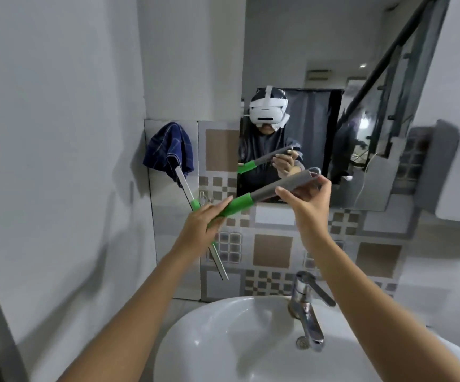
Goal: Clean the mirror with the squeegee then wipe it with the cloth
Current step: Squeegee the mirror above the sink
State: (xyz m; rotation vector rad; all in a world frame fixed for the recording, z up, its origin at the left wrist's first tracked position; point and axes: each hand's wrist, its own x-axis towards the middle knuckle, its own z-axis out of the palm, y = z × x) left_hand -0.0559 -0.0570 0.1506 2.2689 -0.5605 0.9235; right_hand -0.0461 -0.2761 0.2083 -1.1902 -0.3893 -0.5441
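Observation:
The squeegee (273, 188) has a grey handle with a green grip, held slanted in front of the mirror's (292, 51) lower edge. Its long silver blade (218, 260) runs crosswise from upper left to lower right, over the tiled wall. My left hand (198, 224) grips the green part near the blade. My right hand (308, 199) pinches the grey end of the handle. A dark blue checked cloth (168, 147) hangs at the blade's upper end, left of the mirror; whether it rests on the blade or on the wall I cannot tell.
A white washbasin (223, 340) lies below my arms, with a chrome tap (306, 304) at its back right. Patterned tiles (273, 252) cover the wall under the mirror. A plain white wall stands close on the left. The mirror reflects a person wearing a headset.

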